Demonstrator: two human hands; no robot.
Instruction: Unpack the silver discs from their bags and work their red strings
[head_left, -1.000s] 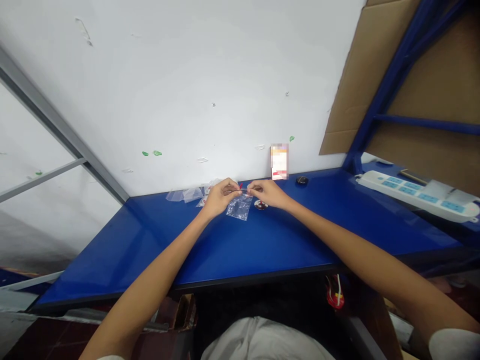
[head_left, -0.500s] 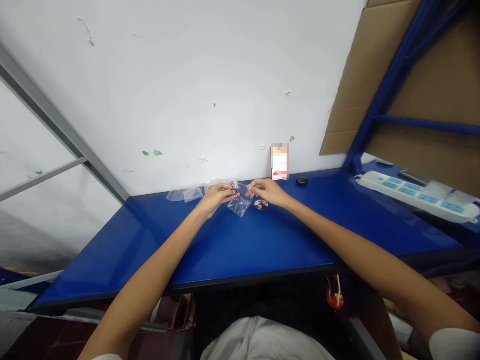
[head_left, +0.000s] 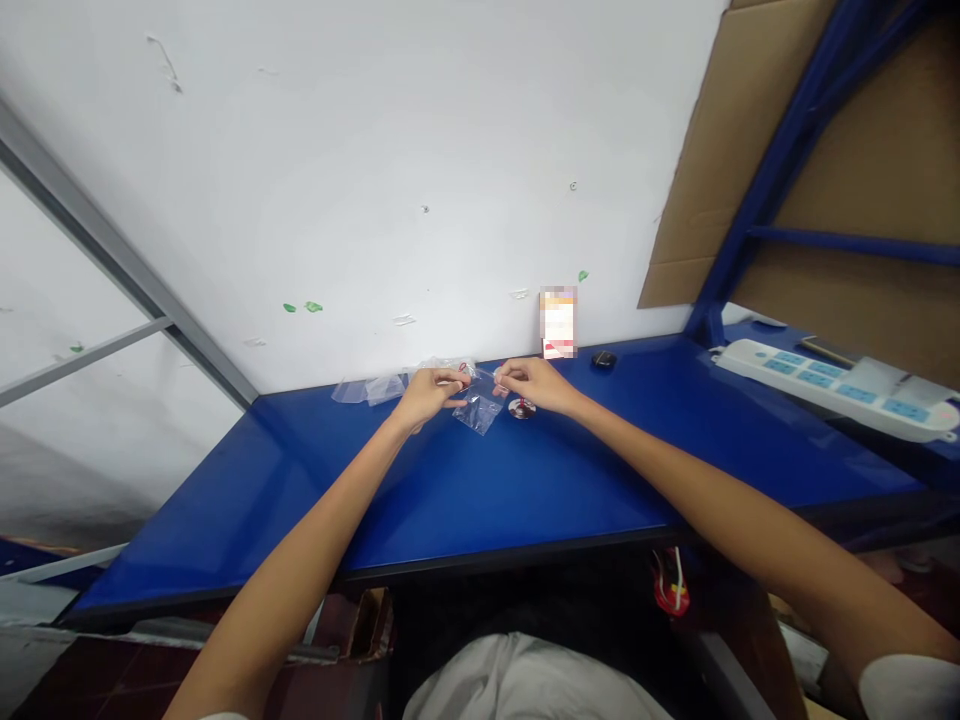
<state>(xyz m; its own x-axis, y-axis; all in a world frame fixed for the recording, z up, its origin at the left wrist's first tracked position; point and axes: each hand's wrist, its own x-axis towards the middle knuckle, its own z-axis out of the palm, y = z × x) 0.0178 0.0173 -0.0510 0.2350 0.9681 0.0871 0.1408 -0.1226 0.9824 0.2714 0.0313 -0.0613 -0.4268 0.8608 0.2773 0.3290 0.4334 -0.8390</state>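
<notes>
A small clear plastic bag (head_left: 480, 412) hangs between my hands just above the blue table. The thumb and forefinger of my left hand (head_left: 429, 396) are closed on its left upper edge. Pinched at the opposite upper corner is my right hand (head_left: 531, 382). A small red loop (head_left: 463, 367) shows at my left fingertips; what it belongs to is hidden. Just below my right hand, a round pale disc (head_left: 522, 409) with dark and red markings lies on the table. More clear plastic bags (head_left: 360, 389) lie behind and left of my left hand.
Against the white wall leans a blurred upright card or screen (head_left: 559, 322), with a small black object (head_left: 603, 360) to its right. A white power strip (head_left: 832, 388) with blue sockets lies at the right. The blue table (head_left: 480, 510) ends at a dark front edge.
My left fingers have shifted onto the bag's edge, and the bag's upper part now spans between both hands. The right hand has barely moved. The view has shifted slightly.
</notes>
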